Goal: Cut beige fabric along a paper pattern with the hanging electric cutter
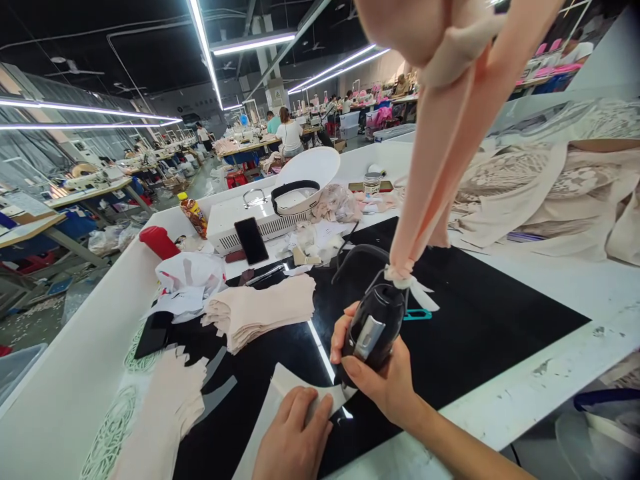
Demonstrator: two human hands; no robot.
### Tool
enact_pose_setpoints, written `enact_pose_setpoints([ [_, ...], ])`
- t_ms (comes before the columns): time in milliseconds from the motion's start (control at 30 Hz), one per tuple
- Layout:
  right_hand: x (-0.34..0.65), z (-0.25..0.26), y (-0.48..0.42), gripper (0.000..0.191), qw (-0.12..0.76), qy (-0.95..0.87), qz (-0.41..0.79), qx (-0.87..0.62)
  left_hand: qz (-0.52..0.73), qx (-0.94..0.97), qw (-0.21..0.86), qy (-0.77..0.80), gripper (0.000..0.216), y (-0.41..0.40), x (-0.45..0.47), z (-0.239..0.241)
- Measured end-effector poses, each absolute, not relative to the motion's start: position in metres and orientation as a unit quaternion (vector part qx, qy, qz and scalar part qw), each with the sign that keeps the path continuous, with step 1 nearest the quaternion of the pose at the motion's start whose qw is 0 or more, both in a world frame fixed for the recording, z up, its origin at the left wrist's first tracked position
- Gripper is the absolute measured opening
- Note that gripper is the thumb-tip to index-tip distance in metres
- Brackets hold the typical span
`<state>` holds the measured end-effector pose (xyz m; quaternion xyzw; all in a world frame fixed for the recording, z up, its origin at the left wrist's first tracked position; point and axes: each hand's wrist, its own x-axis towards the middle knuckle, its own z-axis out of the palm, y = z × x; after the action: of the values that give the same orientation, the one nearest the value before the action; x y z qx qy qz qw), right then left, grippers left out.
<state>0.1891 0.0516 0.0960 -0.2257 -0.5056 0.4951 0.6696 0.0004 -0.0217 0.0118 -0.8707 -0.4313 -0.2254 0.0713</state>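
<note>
My right hand (383,373) is closed round the handle of a small black iron (375,323), which presses down on the black mat (480,320). A peach fabric-wrapped cord (440,167) rises from the iron's back to the top of the view. My left hand (293,437) lies flat, fingers together, on a pale cut fabric piece (285,387) just left of the iron's tip. A stack of peach fabric pieces (260,310) lies further left, and more peach pieces (160,413) sit near the front left.
A white box (235,223) with a black phone (251,240) on it stands behind. A white bowl (305,177), a red object (159,241), a snack bag (193,215) and lace garments (545,193) lie around. Other people sit at sewing tables far back.
</note>
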Motion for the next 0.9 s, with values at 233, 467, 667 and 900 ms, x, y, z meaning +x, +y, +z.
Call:
enact_pose_setpoints([
  [233, 0.1823, 0.0976, 0.0535, 0.035, 0.671, -0.491, 0.51, -0.223, -0.208, -0.883, 0.071, -0.415, 0.034, -0.0209, -0.0027, 0.0156],
  [467, 0.1799, 0.0954, 0.0511, 0.033, 0.656, -0.503, 0.523, -0.206, -0.194, -0.885, 0.071, -0.416, 0.036, -0.0224, -0.0018, 0.0156],
  [667, 0.1824, 0.0939, 0.048, 0.038, 0.667, -0.503, 0.515, -0.192, -0.183, -0.883, 0.081, -0.424, 0.036, -0.0244, 0.0016, 0.0155],
  [900, 0.1812, 0.0937, 0.0495, 0.038, 0.667, -0.499, 0.517, -0.196, -0.205, -0.866, 0.069, -0.45, 0.035, -0.0288, 0.0066, 0.0117],
])
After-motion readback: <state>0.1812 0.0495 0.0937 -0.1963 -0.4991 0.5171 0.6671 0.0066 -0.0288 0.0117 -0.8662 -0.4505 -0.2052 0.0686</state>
